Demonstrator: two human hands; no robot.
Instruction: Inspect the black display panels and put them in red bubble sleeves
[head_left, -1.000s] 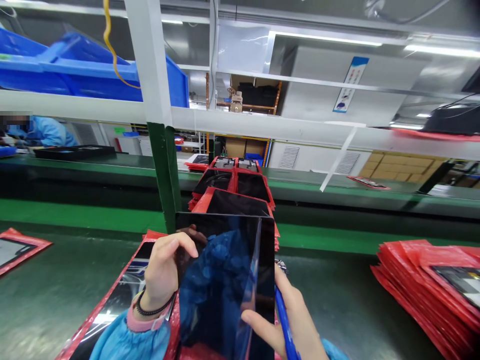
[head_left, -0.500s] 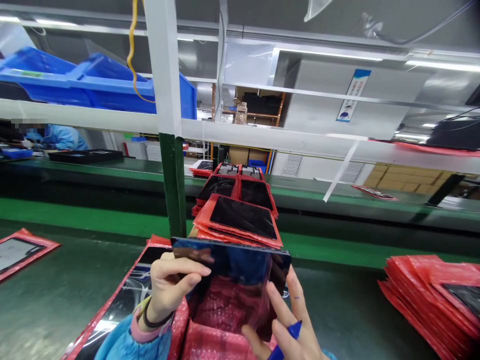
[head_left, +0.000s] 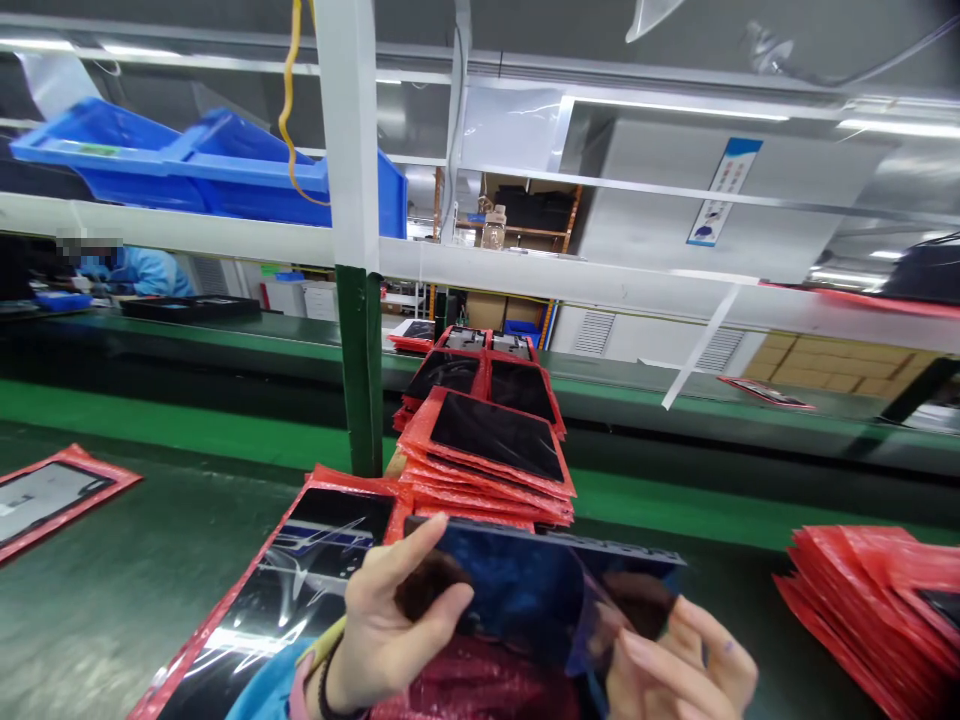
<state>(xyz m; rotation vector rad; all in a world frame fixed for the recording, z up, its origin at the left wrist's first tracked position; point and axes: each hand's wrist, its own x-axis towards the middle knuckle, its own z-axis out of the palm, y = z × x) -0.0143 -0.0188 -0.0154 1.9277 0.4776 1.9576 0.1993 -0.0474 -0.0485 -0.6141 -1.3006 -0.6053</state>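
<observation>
A glossy black screen panel (head_left: pixel 525 590) lies tilted nearly flat between my hands at the bottom of the view. My left hand (head_left: pixel 390 630) grips its left edge, thumb on the glass. My right hand (head_left: pixel 682 665) holds its right side from below with fingers curled; the blue pen seen earlier is out of sight. Beneath the panel is a red bubble bag (head_left: pixel 465 690). A long red bag with a shiny panel (head_left: pixel 300 570) lies under my left arm.
A stack of red-bagged panels (head_left: pixel 491 445) stands just beyond my hands, with more behind. Another red bag pile (head_left: pixel 877 590) sits at the right, one bag (head_left: pixel 52 490) at the left. A green post (head_left: pixel 364 370) rises ahead. A person in blue (head_left: pixel 142 270) works far left.
The panel has tipped from upright to nearly flat and shifted right and lower. Both hands moved down with it. The blue pen in my right hand is no longer visible.
</observation>
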